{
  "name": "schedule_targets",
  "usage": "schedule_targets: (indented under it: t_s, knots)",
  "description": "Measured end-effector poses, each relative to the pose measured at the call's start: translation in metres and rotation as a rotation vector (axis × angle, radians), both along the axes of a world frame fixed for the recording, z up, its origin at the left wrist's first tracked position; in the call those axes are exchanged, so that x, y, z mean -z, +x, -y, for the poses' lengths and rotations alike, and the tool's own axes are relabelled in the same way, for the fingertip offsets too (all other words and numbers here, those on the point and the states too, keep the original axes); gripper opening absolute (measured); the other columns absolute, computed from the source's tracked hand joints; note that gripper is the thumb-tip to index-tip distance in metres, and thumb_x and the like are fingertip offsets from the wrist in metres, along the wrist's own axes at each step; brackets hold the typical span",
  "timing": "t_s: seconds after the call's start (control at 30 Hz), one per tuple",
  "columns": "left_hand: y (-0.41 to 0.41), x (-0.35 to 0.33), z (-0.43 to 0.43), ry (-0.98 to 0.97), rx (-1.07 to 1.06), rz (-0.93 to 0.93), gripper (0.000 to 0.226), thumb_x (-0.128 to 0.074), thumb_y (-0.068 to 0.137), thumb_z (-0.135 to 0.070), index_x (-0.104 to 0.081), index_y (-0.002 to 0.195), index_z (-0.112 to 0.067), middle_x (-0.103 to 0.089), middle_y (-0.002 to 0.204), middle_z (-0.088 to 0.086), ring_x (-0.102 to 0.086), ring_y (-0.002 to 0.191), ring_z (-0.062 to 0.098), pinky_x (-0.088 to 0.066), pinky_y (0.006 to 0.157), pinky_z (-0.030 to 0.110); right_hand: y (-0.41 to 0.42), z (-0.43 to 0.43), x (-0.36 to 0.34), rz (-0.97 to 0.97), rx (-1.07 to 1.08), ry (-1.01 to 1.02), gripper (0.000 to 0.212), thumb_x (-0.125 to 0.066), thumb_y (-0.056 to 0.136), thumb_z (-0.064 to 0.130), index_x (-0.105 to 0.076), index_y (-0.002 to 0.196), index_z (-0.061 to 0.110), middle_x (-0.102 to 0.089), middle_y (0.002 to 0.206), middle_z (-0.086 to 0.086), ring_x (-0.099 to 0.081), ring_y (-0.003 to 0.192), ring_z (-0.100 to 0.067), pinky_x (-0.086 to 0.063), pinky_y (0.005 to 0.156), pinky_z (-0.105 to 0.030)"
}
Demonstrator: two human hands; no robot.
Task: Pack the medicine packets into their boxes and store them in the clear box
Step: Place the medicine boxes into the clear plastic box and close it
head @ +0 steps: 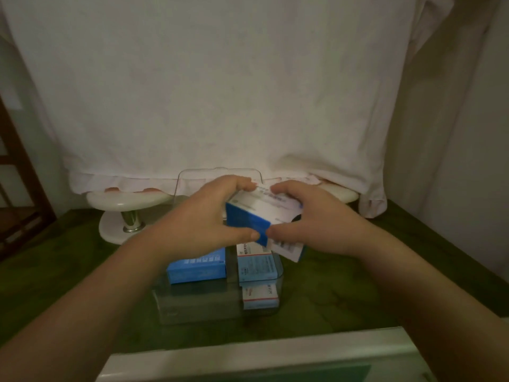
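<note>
Both hands hold a blue and white medicine box (256, 216) tilted above the clear box (198, 301). My left hand (203, 216) grips its left blue end, thumb below and fingers over the top. My right hand (311, 219) grips its right end, where a white flap with a barcode (287, 248) hangs open. Inside the clear box lie a blue medicine box (197, 267) on the left and a white, blue and red one (256, 264) on the right. The clear lid (192, 180) stands upright behind my hands.
A green cloth (55, 285) covers the table. A white two-tier stand (124, 205) sits at the back left, under a hanging white cloth (220, 92). A white edge (248, 359) runs along the near side. A wooden frame (16, 175) is at far left.
</note>
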State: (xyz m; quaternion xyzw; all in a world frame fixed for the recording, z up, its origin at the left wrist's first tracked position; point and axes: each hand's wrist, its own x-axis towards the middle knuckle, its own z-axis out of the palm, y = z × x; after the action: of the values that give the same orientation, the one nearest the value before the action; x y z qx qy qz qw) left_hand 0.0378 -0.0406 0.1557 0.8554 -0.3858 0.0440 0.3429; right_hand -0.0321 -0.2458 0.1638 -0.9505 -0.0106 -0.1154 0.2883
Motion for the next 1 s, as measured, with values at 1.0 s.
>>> schedule_targets:
  t_s: [1.0]
  knots:
    - [0.041,-0.004,-0.061,0.416,-0.081,-0.107,0.043,-0.078,0.075,-0.05,-0.053,0.106,-0.034,-0.054,0.105,-0.018,-0.058,0.091,0.006,-0.054,0.074,0.023,0.065,-0.044,0.041,-0.294,-0.332,0.21,0.064,-0.081,0.077,0.029,-0.054,0.135,0.028,-0.062,0.121,0.011,-0.063,0.11,-0.012,-0.055,0.095,-0.037]
